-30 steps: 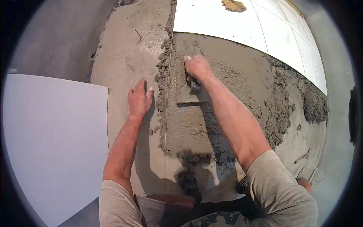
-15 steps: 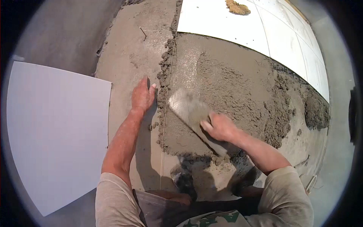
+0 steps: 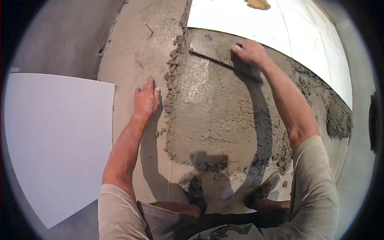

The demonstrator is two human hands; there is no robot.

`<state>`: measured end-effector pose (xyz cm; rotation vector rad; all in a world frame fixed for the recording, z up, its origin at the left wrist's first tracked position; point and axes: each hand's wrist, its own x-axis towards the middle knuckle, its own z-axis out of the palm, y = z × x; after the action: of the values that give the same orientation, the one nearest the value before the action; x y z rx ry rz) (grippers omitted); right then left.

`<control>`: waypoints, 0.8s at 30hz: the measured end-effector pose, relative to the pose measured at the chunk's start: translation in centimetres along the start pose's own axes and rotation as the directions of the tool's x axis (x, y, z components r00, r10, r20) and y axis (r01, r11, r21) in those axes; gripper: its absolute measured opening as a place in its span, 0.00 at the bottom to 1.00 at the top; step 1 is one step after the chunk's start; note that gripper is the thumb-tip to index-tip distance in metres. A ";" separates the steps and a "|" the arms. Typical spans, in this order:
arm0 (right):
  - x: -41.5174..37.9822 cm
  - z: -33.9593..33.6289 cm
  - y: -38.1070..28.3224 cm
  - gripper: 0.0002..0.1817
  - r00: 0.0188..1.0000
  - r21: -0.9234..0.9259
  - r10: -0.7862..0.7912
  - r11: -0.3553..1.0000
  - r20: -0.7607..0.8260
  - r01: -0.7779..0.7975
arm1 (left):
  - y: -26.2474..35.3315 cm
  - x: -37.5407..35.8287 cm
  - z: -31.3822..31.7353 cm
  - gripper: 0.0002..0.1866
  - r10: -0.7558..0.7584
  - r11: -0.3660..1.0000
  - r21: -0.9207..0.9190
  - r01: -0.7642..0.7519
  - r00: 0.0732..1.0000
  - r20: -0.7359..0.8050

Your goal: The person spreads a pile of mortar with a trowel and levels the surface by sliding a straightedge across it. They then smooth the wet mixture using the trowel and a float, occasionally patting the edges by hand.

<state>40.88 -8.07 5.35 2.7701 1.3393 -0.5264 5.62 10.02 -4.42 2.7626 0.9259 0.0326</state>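
Observation:
My right hand (image 3: 252,53) grips a wide, flat trowel (image 3: 215,48), its handle hidden under my fingers. The blade lies at the far end of the grey mortar bed (image 3: 216,108), close by the edge of the white tiles (image 3: 236,18). Under the blade's near side the mortar looks wet and smooth; nearer to me it is rougher and crumbly. My left hand (image 3: 146,97) rests with its fingers apart on the bare floor (image 3: 132,60), left of the mortar's crumbly edge. A thin string (image 3: 179,86) runs along that edge, between my two hands.
At the left lies a large loose white tile (image 3: 60,140). A mound of mortar (image 3: 338,121) sits at the right, below the laid tiles. A small nail-like pin (image 3: 149,29) sticks up from the floor, and a yellowish lump (image 3: 259,4) lies on the tiles.
My right hand has carried the trowel from the near middle of the mortar to its far end by the tiles. My left hand has shifted slightly left on the floor.

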 end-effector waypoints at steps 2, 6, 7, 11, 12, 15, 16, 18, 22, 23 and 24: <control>2.5 0.8 -0.4 0.25 0.999 -0.019 0.039 0.999 -0.014 -0.039 | -0.5 -0.2 0.3 0.27 -0.002 1.000 0.011 0.002 1.000 0.028; 4.2 0.9 -0.4 0.26 0.998 0.004 -0.049 0.999 -0.030 0.049 | -0.7 -0.4 1.2 0.26 0.055 0.993 0.107 -0.051 0.998 -0.043; 4.3 1.2 -0.2 0.25 0.992 -0.015 -0.111 0.994 -0.060 0.111 | -0.7 -0.4 0.9 0.26 0.073 0.992 0.110 -0.065 0.994 -0.076; 1.7 2.3 -1.2 0.25 0.995 -0.009 -0.087 0.996 0.041 0.088 | -0.7 0.0 -0.3 0.25 0.015 0.999 0.036 -0.016 0.999 0.028; 0.3 2.6 -1.6 0.24 0.988 0.017 -0.135 0.991 0.081 0.134 | -0.8 0.1 -0.5 0.25 0.005 0.999 0.033 -0.007 0.999 0.053; -4.9 3.9 -3.8 0.22 0.958 0.020 -0.198 0.980 0.206 0.198 | -0.3 1.0 -1.8 0.24 -0.056 0.998 0.004 0.056 0.990 0.133; -6.6 4.3 -4.7 0.23 0.949 -0.006 -0.181 0.982 0.257 0.189 | -0.1 1.3 -2.3 0.23 -0.109 0.993 -0.025 0.116 0.978 0.179; -9.8 6.0 -6.1 0.24 0.936 -0.015 -0.125 0.990 0.329 0.138 | 0.3 1.9 -2.7 0.22 -0.128 0.989 -0.047 0.137 0.979 0.157; -16.6 5.0 -9.5 0.22 0.847 -0.024 -0.149 0.982 0.511 0.187 | 0.1 2.5 -2.2 0.22 -0.105 0.990 -0.080 0.116 0.986 0.129; -18.3 5.9 -9.6 0.22 0.882 0.023 -0.277 0.957 0.382 0.291 | 0.6 2.4 -2.4 0.22 -0.099 0.991 -0.077 0.108 0.988 0.117; -19.6 6.5 -9.7 0.21 0.862 0.002 -0.243 0.963 0.444 0.271 | 1.2 2.2 -2.6 0.23 -0.124 0.991 -0.031 0.131 0.979 0.165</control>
<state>20.25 -17.85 6.52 2.2330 1.5713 -1.0327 7.84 10.96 -1.78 2.6154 1.0423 -0.1893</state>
